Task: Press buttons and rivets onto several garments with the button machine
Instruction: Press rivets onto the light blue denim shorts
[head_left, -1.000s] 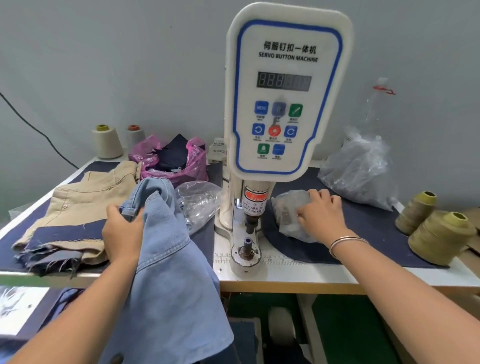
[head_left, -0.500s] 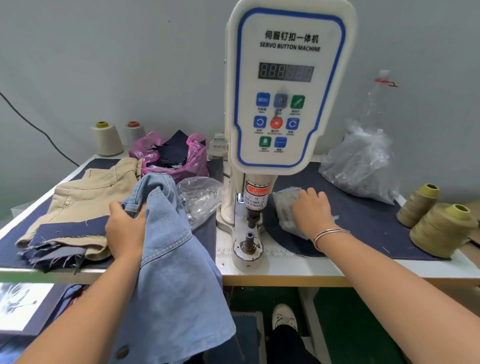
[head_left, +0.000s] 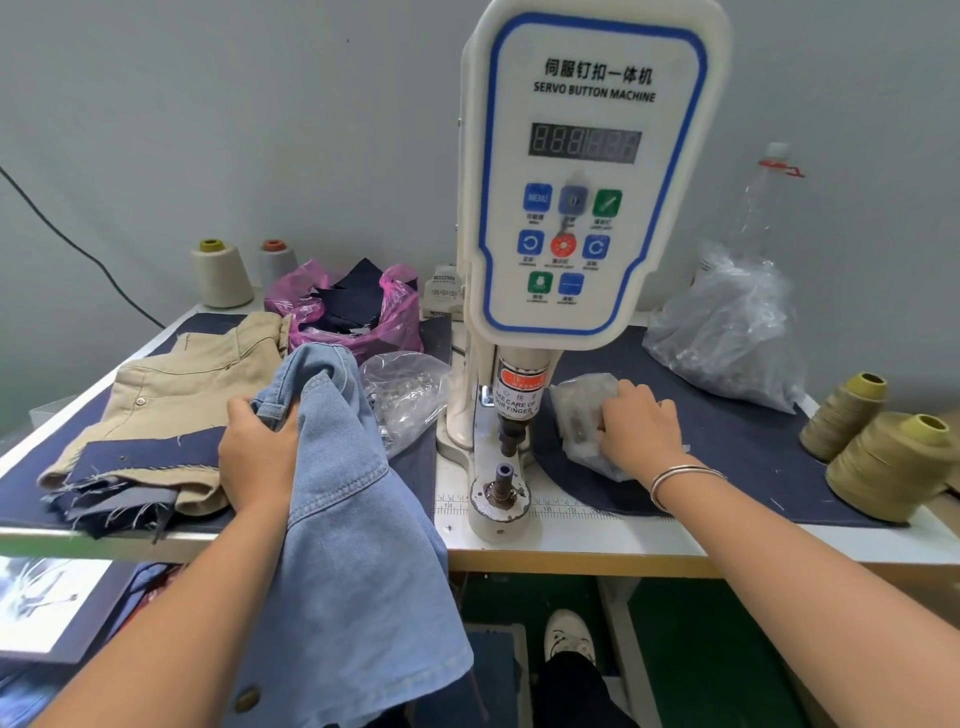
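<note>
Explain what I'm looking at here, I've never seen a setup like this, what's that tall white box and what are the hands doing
The view comes from a camera worn on the person's head, looking down at a worktable. The tall white box is a servo button machine, which presses buttons and rivets onto clothes at the small post below it. The left hand grips a light blue denim garment that hangs over the table edge. The right hand reaches into a small clear plastic bag; its contents are too blurred to name. Also on the table: beige trousers, a pink bag of dark fabric pieces and olive thread cones.
</note>
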